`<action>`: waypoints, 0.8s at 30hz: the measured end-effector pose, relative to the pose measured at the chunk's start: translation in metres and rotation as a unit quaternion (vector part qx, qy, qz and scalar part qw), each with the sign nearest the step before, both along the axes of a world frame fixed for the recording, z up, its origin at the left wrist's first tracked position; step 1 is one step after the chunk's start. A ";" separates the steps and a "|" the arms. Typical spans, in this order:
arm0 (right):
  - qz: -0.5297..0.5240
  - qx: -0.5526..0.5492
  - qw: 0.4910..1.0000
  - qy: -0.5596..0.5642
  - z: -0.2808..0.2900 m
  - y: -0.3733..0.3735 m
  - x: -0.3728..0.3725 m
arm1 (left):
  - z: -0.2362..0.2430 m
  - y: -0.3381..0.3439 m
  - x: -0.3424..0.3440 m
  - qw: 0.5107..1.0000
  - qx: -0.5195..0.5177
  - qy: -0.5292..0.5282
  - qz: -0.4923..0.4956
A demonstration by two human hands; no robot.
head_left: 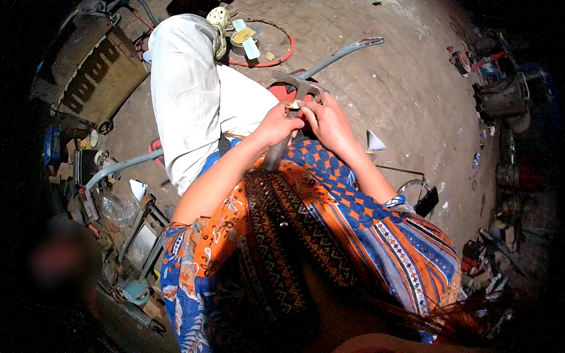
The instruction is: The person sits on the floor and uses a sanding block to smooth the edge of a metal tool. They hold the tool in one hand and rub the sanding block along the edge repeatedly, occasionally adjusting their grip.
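My left hand [278, 123] is closed around an upright dark metal bar [273, 157] between my legs, near a small pale piece [294, 105] at my fingertips. My right hand [325, 120] has its thumb and fingers pinched on that pale piece, just beside my left. Just above both hands is a T-shaped dark metal part [294, 79], over a red object [281, 93] with a grey tubular handle [347, 54]. My patterned orange and blue garment [376, 247] and white trousers [185, 100] surround the work. The exact shape of the pale piece is too small to tell.
A worn metal machine [94, 76] stands upper left. A red hose [282, 59] circles items on the floor [412, 88]. Grey tubing [118, 167], a plastic bag [118, 209] and scrap lie left. Dark machinery [503, 97] lines the right. A small wheel [410, 189] sits right of me.
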State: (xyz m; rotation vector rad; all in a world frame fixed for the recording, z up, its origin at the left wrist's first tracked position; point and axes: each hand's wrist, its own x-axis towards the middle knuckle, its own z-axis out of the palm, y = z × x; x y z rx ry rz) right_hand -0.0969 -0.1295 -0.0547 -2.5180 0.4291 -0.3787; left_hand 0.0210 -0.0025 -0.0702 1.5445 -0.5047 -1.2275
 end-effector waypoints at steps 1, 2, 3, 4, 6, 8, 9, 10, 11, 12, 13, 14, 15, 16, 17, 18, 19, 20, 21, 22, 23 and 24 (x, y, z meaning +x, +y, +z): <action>-0.012 -0.023 1.000 0.003 -0.002 -0.004 0.004 | -0.001 0.000 -0.001 1.000 0.002 0.002 0.002; -0.027 -0.045 0.999 0.006 -0.006 -0.011 0.013 | 0.002 -0.001 -0.001 1.000 0.005 0.003 0.001; -0.042 -0.067 0.997 0.009 -0.010 -0.017 0.022 | 0.005 -0.001 -0.002 1.000 0.008 0.005 0.000; -0.060 -0.091 0.994 0.003 -0.017 -0.026 0.031 | 0.006 0.000 -0.003 1.000 0.008 0.003 0.000; -0.067 -0.102 0.992 -0.013 -0.019 -0.032 0.045 | 0.008 0.000 -0.003 1.000 0.008 -0.005 0.006; -0.041 -0.084 0.996 -0.001 -0.012 -0.025 0.034 | 0.006 -0.002 -0.002 1.000 0.015 0.006 0.001; -0.025 -0.074 0.997 0.005 -0.006 -0.017 0.027 | 0.007 -0.002 -0.001 1.000 0.012 0.005 -0.006; 0.006 -0.071 0.997 0.005 -0.001 -0.010 0.019 | 0.008 -0.002 0.000 1.000 0.008 0.004 -0.013; 0.020 -0.048 0.999 0.006 0.005 0.000 0.009 | 0.006 0.000 0.001 1.000 -0.016 -0.003 -0.020; 0.031 -0.027 0.999 0.011 0.011 0.006 0.000 | 0.003 0.000 0.000 0.999 -0.037 0.000 -0.015; 0.038 -0.034 0.999 0.016 0.014 0.006 -0.003 | 0.003 0.000 -0.001 1.000 -0.021 -0.001 -0.002; 0.029 -0.041 0.999 0.009 0.013 0.004 -0.002 | 0.005 0.000 -0.002 1.000 -0.005 -0.005 0.010; 0.020 -0.048 0.999 0.001 0.009 -0.002 0.003 | 0.007 -0.001 -0.001 1.000 0.006 0.003 0.005; 0.011 -0.055 0.998 -0.006 0.005 -0.008 0.010 | 0.008 -0.001 0.000 1.000 0.016 0.010 0.000; -0.023 -0.076 0.996 0.032 0.000 -0.017 0.019 | 0.009 -0.001 -0.001 0.999 0.026 0.021 -0.009; -0.041 -0.066 0.997 0.017 -0.008 -0.026 0.030 | 0.007 -0.002 0.000 0.999 0.034 0.006 -0.003; -0.051 -0.065 0.996 0.014 -0.015 -0.033 0.036 | 0.007 -0.003 -0.001 0.999 0.033 0.007 -0.003; -0.058 -0.064 0.996 0.012 -0.015 -0.034 0.041 | 0.008 -0.002 -0.002 0.999 0.033 0.009 0.001; -0.044 -0.068 0.997 0.020 -0.014 -0.031 0.041 | 0.007 -0.001 -0.001 1.000 0.029 0.012 0.000; -0.030 -0.072 0.997 0.029 -0.012 -0.026 0.036 | 0.006 0.000 -0.001 1.000 0.025 0.015 -0.002; -0.019 -0.079 0.996 0.041 -0.006 -0.020 0.030 | 0.005 -0.001 0.000 1.000 0.018 0.021 -0.006; 0.014 -0.022 0.999 0.025 0.001 -0.012 0.020 | 0.005 -0.001 0.001 1.000 0.010 0.018 -0.015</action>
